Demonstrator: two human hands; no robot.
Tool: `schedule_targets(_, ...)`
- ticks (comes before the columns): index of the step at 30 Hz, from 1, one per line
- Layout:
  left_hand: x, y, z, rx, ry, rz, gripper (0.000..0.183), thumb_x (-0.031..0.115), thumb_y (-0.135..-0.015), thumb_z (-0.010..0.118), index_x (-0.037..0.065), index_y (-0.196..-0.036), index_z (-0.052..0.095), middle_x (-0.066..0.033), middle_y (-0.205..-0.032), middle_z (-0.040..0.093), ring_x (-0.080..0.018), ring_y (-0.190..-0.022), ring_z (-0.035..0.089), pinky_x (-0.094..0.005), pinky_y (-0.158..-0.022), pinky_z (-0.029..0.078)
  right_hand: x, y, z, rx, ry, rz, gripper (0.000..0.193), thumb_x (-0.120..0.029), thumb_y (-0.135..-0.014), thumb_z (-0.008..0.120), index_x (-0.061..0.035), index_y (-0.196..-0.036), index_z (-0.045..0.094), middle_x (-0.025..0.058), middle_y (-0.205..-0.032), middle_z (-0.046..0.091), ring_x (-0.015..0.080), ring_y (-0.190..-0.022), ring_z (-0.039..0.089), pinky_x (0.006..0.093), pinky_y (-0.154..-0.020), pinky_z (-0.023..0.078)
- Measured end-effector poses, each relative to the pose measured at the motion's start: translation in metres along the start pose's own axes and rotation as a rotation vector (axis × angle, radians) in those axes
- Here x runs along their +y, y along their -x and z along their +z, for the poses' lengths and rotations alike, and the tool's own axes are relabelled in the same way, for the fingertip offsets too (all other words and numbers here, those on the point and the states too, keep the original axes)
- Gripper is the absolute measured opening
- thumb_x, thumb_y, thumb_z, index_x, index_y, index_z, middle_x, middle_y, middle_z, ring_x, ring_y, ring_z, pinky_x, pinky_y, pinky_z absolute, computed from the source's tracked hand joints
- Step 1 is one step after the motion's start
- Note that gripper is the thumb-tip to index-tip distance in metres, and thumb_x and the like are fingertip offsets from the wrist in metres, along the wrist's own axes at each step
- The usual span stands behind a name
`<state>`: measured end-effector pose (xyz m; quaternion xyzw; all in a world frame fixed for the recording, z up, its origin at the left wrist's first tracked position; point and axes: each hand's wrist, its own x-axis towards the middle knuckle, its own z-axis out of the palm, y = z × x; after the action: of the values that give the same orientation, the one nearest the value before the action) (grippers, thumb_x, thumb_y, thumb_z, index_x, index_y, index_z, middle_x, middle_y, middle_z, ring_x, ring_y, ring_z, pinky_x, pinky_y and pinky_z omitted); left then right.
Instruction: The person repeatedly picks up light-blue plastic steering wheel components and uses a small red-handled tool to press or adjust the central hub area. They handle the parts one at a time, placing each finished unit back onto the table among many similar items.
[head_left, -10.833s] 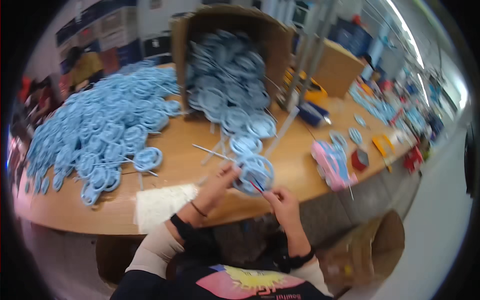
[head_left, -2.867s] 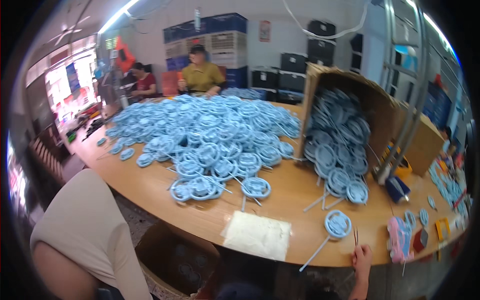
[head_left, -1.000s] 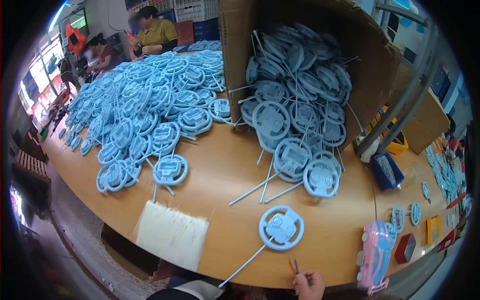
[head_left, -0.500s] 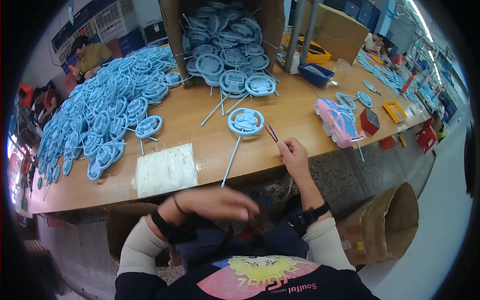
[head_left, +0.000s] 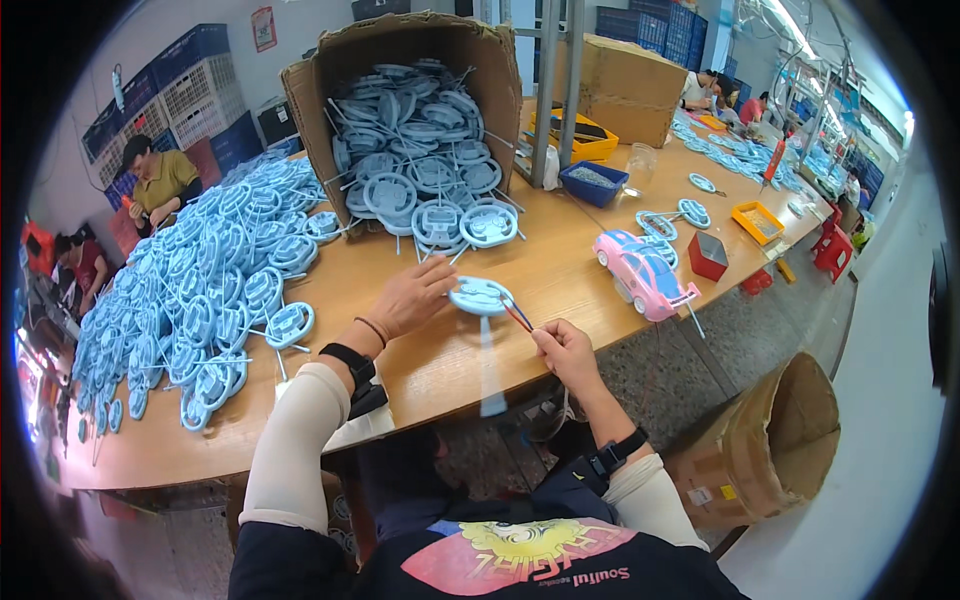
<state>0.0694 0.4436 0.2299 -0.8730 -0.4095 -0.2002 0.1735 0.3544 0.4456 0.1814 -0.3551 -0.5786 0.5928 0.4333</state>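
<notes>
In front of me is a light-blue toy steering wheel (head_left: 482,297) with a long thin rod, blurred by motion. My left hand (head_left: 412,298) has its fingers closed at the wheel's left rim; the thumb side is partly hidden. The wheel looks tilted compared with the flat ones around it. Just right of it, my right hand (head_left: 567,354) pinches a pair of thin red and blue wires (head_left: 516,314). Their tips reach the wheel's right edge, though whether they touch it I cannot tell.
A big heap of similar wheels (head_left: 215,270) covers the left side. An open carton (head_left: 300,110) of more stands behind. To the right are a pink toy car (head_left: 645,275), a red box (head_left: 708,256) and a blue bin (head_left: 594,184). A pale pad (head_left: 362,428) lies under my left forearm.
My left hand has moved up and forward from near my lap to the wheel, which has tilted. The wires in my right hand are now at the wheel's edge.
</notes>
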Motion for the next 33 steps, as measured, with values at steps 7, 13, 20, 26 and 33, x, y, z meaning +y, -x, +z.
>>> schedule_targets(7,0.049,0.023,-0.031,0.161,0.955,-0.917,0.019,0.019,-0.088,0.051,0.003,-0.099,0.055,-0.0041,-0.085,0.057,-0.0151,-0.074,0.055,-0.0273,-0.066,0.046,-0.015,0.002,0.002,0.071,-0.188,0.11,0.013,-0.016,-0.084,0.059,-0.004,-0.081,0.055,0.0,-0.062,0.052,0.0026,-0.044,0.04,0.0161,-0.039,0.03)
schedule_targets(13,0.077,0.037,-0.039,0.568,1.673,-1.091,0.019,0.019,-0.09,0.049,0.004,-0.102,0.053,-0.001,-0.087,0.057,-0.0106,-0.076,0.054,-0.0268,-0.072,0.047,-0.061,0.021,0.037,-0.164,0.253,-0.08,0.016,-0.016,-0.08,0.064,-0.0007,-0.076,0.059,0.0005,-0.06,0.053,0.0068,-0.05,0.043,0.0213,-0.046,0.034)
schedule_targets(20,0.105,0.035,-0.036,0.703,1.744,-1.12,0.021,0.013,-0.089,0.051,0.001,-0.106,0.052,-0.0043,-0.094,0.057,-0.0117,-0.08,0.055,-0.0272,-0.073,0.046,-0.063,0.014,0.049,-0.177,0.457,-0.194,0.019,-0.017,-0.078,0.065,0.0006,-0.074,0.059,0.0042,-0.054,0.05,0.0094,-0.049,0.043,0.0247,-0.048,0.036)
schedule_targets(26,0.111,0.029,-0.036,0.669,1.757,-1.137,0.023,0.012,-0.089,0.051,-0.001,-0.108,0.051,-0.0049,-0.096,0.058,-0.0125,-0.083,0.055,-0.0274,-0.075,0.046,-0.065,0.006,0.044,-0.251,0.429,-0.094,0.018,-0.016,-0.077,0.065,0.0001,-0.073,0.059,0.0018,-0.057,0.052,0.0074,-0.052,0.044,0.0237,-0.048,0.036)
schedule_targets(33,0.107,0.033,-0.034,0.616,1.879,-1.096,0.024,0.012,-0.089,0.05,0.0,-0.11,0.051,-0.0065,-0.101,0.058,-0.0152,-0.093,0.056,-0.03,-0.082,0.046,-0.07,0.009,0.04,-0.3,0.395,-0.108,0.016,-0.014,-0.078,0.065,-0.0003,-0.073,0.058,-0.0023,-0.061,0.052,0.0041,-0.057,0.043,0.021,-0.05,0.035)
